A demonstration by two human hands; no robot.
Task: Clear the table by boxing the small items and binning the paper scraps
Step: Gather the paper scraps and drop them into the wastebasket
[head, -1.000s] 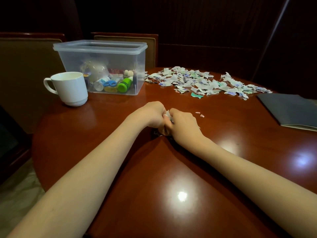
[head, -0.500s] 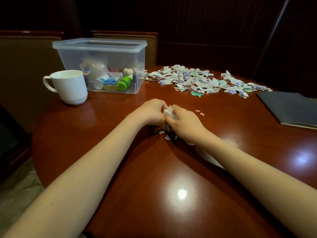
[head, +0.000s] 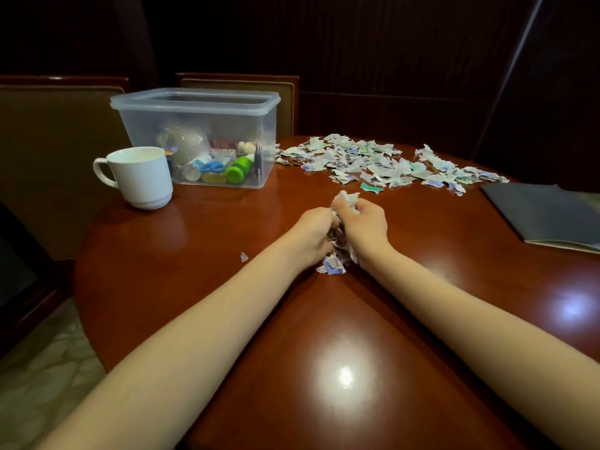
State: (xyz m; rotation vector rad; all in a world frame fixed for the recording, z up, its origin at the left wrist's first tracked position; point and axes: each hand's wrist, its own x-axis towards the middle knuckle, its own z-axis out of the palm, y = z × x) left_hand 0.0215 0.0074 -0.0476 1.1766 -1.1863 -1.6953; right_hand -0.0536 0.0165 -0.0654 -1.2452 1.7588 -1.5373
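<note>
Forearms come in bare from the near edge of the round wooden table (head: 194, 287), angled toward each other, with a lamp glare on the polished top between them. They meet near the middle of the table, where the left hand (head: 313, 233) and the right hand (head: 367, 227) are pressed side by side, the fingers of both curled round a wad of paper scraps (head: 337, 264). White pieces bulge out above the right hand's knuckles, and blue-and-white bits poke out below the palms, down against the wood. A stray scrap (head: 243, 256) lies on the table a little left of the left wrist, apart from the hands. Farther off on the left stands a white mug (head: 143, 177), upright, with its handle turned left. At the right edge a dark folder (head: 545, 216) lies flat. Just behind the mug is a clear plastic box (head: 194, 102) with a broad rim. Small items (head: 211, 165) lie on its floor, among them a green bottle. Right of the box, loose paper scraps (head: 373, 160) spread across the far side of the table, toward the folder. Beyond the table, chair backs (head: 240, 82) stand against a dark wall.
</note>
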